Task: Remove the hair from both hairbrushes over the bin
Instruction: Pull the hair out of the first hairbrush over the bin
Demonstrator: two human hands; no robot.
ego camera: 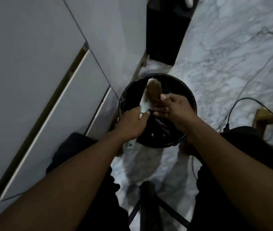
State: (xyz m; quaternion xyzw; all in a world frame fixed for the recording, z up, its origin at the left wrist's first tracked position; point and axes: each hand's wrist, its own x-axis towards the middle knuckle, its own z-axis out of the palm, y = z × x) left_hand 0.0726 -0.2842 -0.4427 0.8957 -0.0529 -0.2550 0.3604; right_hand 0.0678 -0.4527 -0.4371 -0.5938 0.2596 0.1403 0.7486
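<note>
One round black plastic bin [189,95] sits under both hands. Above it the pale paddle hairbrush [146,101] points up and away, handle clenched in the left hand [130,125]; right hand [176,108] pinches its brown hair mat [154,92].

This looks like a room in a home. Flat grey handleless cabinet fronts [52,100] stand along one side of a white, grey-veined marble floor [232,60]. A round black waste bin [191,95] and trailing black power cables [237,104] sit on it.
</note>
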